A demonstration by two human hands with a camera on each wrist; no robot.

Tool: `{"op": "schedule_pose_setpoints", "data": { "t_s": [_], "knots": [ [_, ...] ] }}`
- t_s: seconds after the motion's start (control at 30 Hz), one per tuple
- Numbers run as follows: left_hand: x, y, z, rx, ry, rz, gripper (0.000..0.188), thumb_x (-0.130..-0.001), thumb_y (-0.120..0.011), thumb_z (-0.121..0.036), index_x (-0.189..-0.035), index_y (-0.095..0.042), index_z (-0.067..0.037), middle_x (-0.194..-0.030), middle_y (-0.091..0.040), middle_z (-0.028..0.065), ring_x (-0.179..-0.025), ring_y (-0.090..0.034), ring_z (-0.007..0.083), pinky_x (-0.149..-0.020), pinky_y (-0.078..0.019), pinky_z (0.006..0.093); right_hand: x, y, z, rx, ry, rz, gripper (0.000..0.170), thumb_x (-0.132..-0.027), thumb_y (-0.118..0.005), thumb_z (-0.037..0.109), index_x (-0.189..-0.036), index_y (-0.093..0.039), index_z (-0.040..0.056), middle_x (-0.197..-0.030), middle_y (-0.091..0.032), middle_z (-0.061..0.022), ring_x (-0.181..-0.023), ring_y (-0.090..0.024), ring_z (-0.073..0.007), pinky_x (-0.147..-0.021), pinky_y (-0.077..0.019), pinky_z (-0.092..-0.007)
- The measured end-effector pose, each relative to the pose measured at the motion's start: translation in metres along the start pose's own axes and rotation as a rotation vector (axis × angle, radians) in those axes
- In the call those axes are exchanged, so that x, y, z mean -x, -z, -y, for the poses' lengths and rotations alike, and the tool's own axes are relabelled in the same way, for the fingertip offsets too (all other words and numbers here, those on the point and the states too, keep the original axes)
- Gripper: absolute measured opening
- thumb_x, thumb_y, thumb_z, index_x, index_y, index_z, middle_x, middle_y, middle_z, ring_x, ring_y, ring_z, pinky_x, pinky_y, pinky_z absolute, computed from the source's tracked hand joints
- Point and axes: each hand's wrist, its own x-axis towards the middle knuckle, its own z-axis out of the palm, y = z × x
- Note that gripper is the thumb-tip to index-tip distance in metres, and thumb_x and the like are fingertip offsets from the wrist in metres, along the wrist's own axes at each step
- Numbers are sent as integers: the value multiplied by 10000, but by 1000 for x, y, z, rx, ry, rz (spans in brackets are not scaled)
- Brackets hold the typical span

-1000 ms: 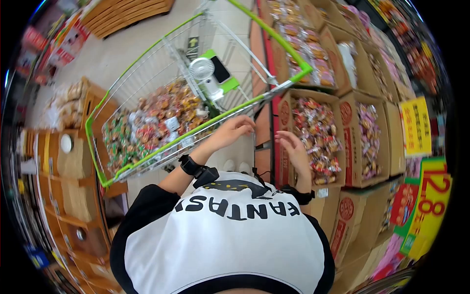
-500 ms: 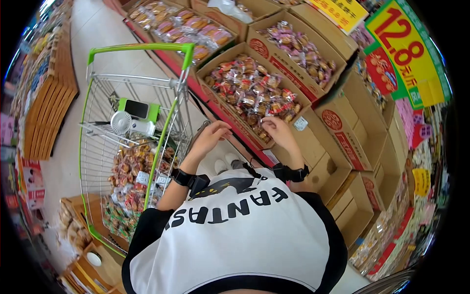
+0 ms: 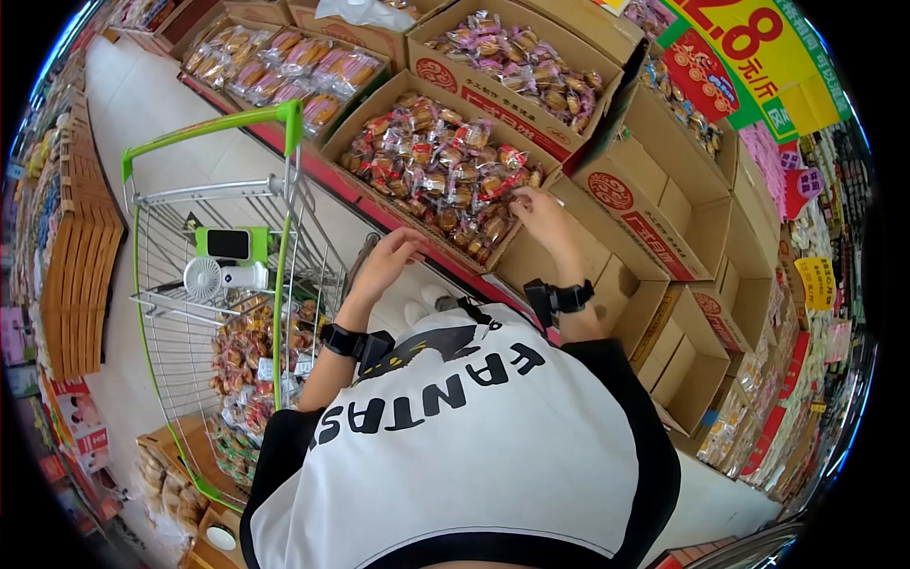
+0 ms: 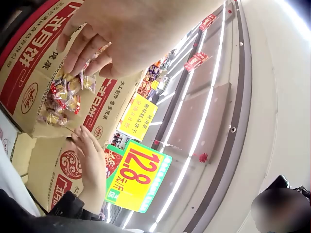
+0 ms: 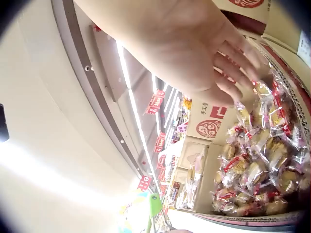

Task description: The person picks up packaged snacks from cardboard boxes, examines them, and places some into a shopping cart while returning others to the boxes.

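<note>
An open carton (image 3: 343,152) of small clear-and-red wrapped pastries (image 3: 445,175) lies in front of the person. At its near right corner is the right hand (image 3: 547,228); in the right wrist view that hand (image 5: 194,53) has loosely bent fingers close over the wrapped pastries (image 5: 257,165), and whether they touch cannot be told. The left hand (image 3: 384,268) hangs in the air between the carton and the cart, its fingers relaxed and holding nothing. Seen in the left wrist view, the left hand (image 4: 109,41) partly covers the carton.
A green-edged shopping cart (image 3: 137,275) at the left holds bagged snacks (image 3: 248,356), a white fan (image 3: 202,279) and a phone (image 3: 229,245). More cartons stand around, one with purple-wrapped pastries (image 3: 531,66), others empty (image 3: 664,190). A yellow price sign (image 3: 758,57) stands beyond.
The head view has swung toward the cartons, with the cart now at the left. Both hands have come to the near side of the pastry carton, and the right hand has moved to its right corner.
</note>
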Motion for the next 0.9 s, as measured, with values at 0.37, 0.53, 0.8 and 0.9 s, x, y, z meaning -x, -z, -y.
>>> {"op": "schedule_pose_setpoints", "data": {
  "t_s": [0.37,0.53,0.8,0.9],
  "knots": [
    [-88,-47,22,-19,-65,191,158,-825,-432,-77,-945,-514,-15,-872,-551,47,-808,-540,131,-724,-433,239,-41,-66,-40,679,194,-42,219,-713,-496,115,-865,-618,16,-997,-540,-166,-1057,-401,-335,-960,-192,-510],
    [-117,-74,43,-600,-280,214,346,-732,-529,-77,-1060,-441,-13,-1011,-473,159,-916,-486,279,-796,-391,326,-36,-66,-42,686,146,41,217,-704,-496,102,-869,-599,6,-994,-519,-172,-1058,-384,-325,-930,-232,-456],
    [-146,-84,71,-873,-264,325,799,-630,-617,-142,-1274,-156,-35,-1116,-352,334,-1001,-396,481,-844,-380,437,-35,-73,-40,734,113,-128,211,-705,-492,75,-889,-575,12,-994,-488,-179,-999,-399,-316,-844,-295,-407],
    [-152,-80,82,-812,-322,353,836,-626,-625,-136,-1288,-125,-34,-1106,-383,332,-995,-412,470,-836,-383,434,-36,-74,-36,789,97,-125,220,-687,-518,94,-887,-568,18,-1009,-483,-189,-995,-404,-315,-841,-296,-409]
  ]
}}
